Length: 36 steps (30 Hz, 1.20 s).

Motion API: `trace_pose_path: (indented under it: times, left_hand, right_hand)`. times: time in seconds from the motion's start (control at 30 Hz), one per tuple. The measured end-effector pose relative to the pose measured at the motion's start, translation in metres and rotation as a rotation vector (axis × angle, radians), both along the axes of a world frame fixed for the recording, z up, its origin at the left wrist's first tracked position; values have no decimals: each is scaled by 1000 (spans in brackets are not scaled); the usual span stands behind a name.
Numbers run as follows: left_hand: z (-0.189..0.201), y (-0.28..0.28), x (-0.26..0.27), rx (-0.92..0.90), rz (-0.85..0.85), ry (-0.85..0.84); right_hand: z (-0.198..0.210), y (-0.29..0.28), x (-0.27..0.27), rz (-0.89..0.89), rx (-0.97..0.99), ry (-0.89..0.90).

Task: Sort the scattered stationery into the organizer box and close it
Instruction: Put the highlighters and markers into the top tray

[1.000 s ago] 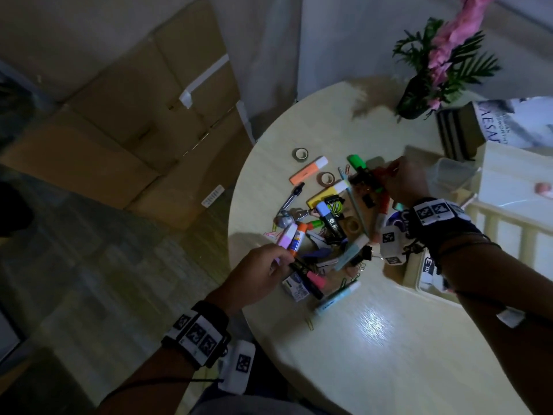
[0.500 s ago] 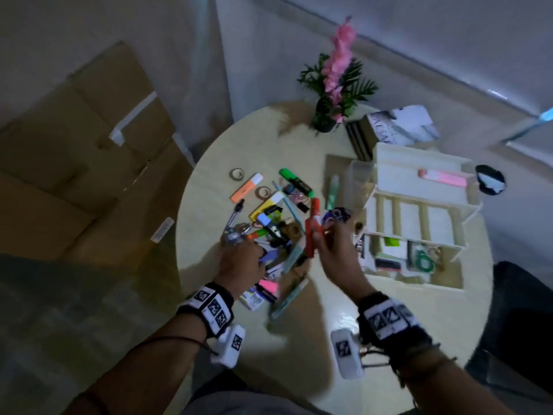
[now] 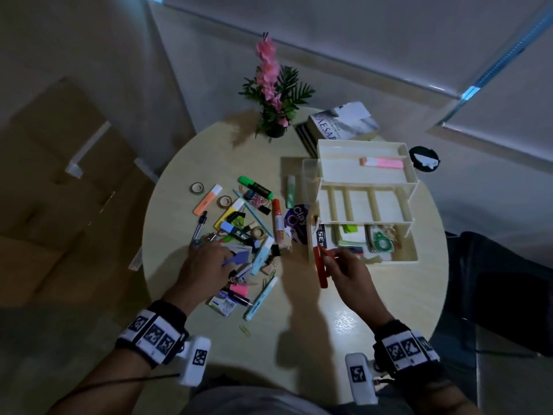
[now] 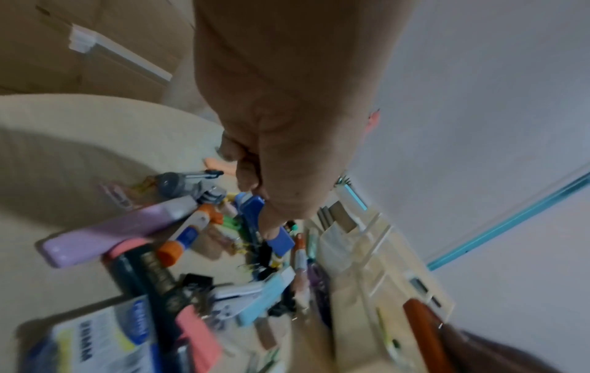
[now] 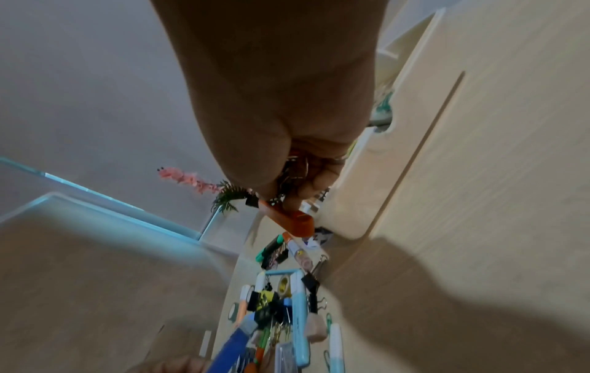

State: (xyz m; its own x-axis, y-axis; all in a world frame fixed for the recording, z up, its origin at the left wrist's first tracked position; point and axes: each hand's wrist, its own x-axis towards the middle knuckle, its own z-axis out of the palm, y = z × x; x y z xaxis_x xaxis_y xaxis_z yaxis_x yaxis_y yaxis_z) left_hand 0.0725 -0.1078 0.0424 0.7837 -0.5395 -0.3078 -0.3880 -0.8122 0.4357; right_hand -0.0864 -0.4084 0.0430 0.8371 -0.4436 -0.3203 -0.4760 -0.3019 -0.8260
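Note:
Scattered markers, highlighters, clips and tape rolls form a pile (image 3: 239, 223) left of centre on the round table (image 3: 299, 310). The cream organizer box (image 3: 362, 143) stands open at the right, a pink highlighter (image 3: 381, 162) in its raised tray and a green tape roll (image 3: 383, 242) in the lower part. My right hand (image 3: 332, 259) grips a red marker (image 3: 319, 271) just in front of the box's near left corner; in the right wrist view that marker (image 5: 287, 222) sticks out below curled fingers, with metal clips in the palm. My left hand (image 3: 221, 259) rests on the pile, pinching a blue piece (image 4: 277, 237).
A pot of pink flowers (image 3: 275, 94) and stacked books (image 3: 338, 127) stand at the table's far side. A black round thing (image 3: 424, 159) lies behind the box. Cardboard boxes (image 3: 59, 175) lie on the floor to the left. A dark-clad leg (image 3: 493, 265) is at the right.
My right hand has carried the red marker from over the pile rightward and nearer, to the box's front left corner. The left hand stays on the pile. The head view has shifted.

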Motion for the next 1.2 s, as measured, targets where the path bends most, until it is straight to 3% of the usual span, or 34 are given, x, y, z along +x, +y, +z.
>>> trace_pose_path:
  times: [0.2, 0.33, 0.43, 0.57, 0.83, 1.2]
  left_hand:
    - [31, -45, -19, -316, 57, 239]
    - [53, -97, -41, -562, 197, 491]
    - [53, -135, -54, -644, 328, 646]
    - [46, -180, -66, -647, 421, 802]
    - [9, -238, -75, -432, 610, 510]
    - [-21, -287, -68, -166, 688, 183]
  right_hand:
    - [7, -25, -20, -106, -29, -47]
    - [13, -45, -28, -261, 219, -103]
    - [24, -61, -33, -336, 424, -128]
    - [28, -82, -39, -371, 523, -115]
    - [18, -113, -50, -332, 509, -80]
    - [1, -129, -58, -218, 501, -5]
